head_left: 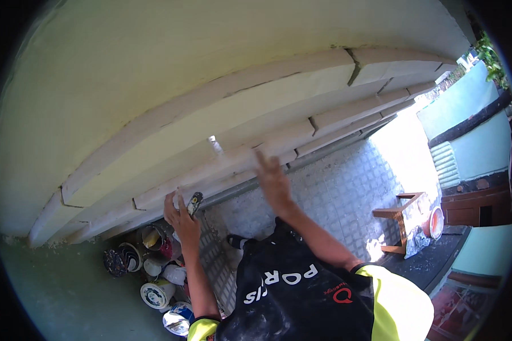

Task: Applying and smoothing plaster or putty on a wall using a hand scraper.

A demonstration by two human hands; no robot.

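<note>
My left hand (183,219) grips a tool (196,202) with a dark, paint-marked handle, close against a pale moulded wall band (168,192). To its right, my right hand (276,184) is raised toward the same band near a thin crack, its fingers smeared by motion, so I cannot tell whether they touch it or hold anything. Above runs another cream band (210,96) with dark cracked joints (354,67) on the pale yellow wall (170,34). A small white patch (214,144) shows between the bands.
Several paint buckets (156,295) crowd the lower left. A wooden stool (398,213) stands at right, by a bucket (435,223) and plastic bag on a dark ledge (438,256). Grey paving (335,187) runs along the wall toward a brown door (475,207).
</note>
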